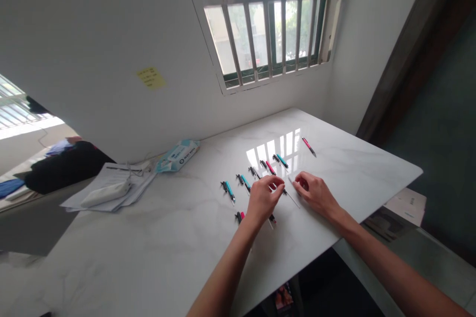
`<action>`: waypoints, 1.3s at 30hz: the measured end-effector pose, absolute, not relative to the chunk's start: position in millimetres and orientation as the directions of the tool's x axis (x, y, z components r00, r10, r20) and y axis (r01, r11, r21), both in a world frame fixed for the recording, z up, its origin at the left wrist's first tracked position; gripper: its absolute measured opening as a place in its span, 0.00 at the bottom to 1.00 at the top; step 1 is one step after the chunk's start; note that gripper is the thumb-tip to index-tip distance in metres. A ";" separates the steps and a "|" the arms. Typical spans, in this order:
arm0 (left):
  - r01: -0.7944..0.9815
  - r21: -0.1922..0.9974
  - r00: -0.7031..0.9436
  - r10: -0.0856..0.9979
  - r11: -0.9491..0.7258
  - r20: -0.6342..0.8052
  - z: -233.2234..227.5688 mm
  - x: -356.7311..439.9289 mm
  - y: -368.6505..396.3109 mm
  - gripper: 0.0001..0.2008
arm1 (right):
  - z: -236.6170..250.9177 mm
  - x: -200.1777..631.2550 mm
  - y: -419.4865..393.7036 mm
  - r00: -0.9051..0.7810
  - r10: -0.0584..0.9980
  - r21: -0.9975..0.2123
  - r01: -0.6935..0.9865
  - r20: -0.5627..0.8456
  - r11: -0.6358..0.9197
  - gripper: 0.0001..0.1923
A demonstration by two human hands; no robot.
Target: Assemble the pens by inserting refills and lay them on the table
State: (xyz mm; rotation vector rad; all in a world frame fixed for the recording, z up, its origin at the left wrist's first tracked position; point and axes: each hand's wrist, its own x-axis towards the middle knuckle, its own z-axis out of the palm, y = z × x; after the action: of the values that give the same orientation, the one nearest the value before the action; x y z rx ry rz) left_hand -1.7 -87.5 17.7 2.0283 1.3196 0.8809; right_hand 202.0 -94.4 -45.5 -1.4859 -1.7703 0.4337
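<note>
My left hand (265, 197) reaches over the middle of the pen parts, thumb and index finger pinched together. A thin pale rod like a pen refill (293, 200) runs out below those fingertips; whether they grip it I cannot tell. Close by on the right, my right hand (314, 192) has its fingers curled together, with a small pale piece (290, 177) at the fingertips. Around them lie teal pen barrels (230, 189) with black parts (223, 186) beside them, another teal barrel (282, 160), and a red barrel (270, 167). Some pieces are hidden under my left hand.
A red and black pen (308, 146) lies apart at the back right of the white marbled table (156, 252). At the back left are a blue wipes packet (179, 155) and papers (107, 203) with a white device (106, 193). A barred window (275, 70) is behind.
</note>
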 end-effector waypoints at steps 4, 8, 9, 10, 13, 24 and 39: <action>0.652 0.667 0.325 0.928 -0.361 0.184 4.1 -3.8 -91.3 0.06 | -44.3 203.8 -93.0 -0.030 0.946 -0.711 0.651 0.324 0.264 0.08; 0.742 0.549 0.363 0.919 -0.385 0.154 -5.5 -6.9 -96.3 0.07 | -45.3 204.1 -92.1 -0.020 0.949 -0.723 0.642 0.315 0.254 0.09; 0.753 0.526 0.374 0.915 -0.395 0.151 -7.1 -6.8 -96.9 0.08 | -45.5 204.2 -92.0 -0.022 0.948 -0.719 0.646 0.318 0.256 0.09; 0.760 0.507 0.385 0.911 -0.405 0.151 -8.5 -6.2 -97.2 0.08 | -45.6 204.4 -92.0 -0.023 0.947 -0.715 0.650 0.320 0.257 0.09; 0.768 0.480 0.401 0.903 -0.424 0.155 -11.1 -3.4 -97.1 0.10 | -46.0 204.8 -91.9 -0.014 0.946 -0.714 0.652 0.325 0.255 0.09; 0.797 0.408 0.397 0.895 -0.447 0.205 -12.8 -2.5 -95.8 0.12 | -48.2 203.8 -91.7 -0.023 0.945 -0.700 0.666 0.327 0.258 0.10; 0.881 0.340 0.243 0.931 -0.330 0.272 13.6 -48.3 -88.4 0.09 | -33.7 202.2 -98.2 -0.099 0.970 -0.713 0.662 0.221 0.230 0.16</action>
State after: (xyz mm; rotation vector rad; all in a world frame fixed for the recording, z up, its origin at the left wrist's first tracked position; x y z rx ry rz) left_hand -48.3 -88.4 13.6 2.3825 1.7453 0.6535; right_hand 202.2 -98.2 -33.7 -1.5033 -1.8367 0.5870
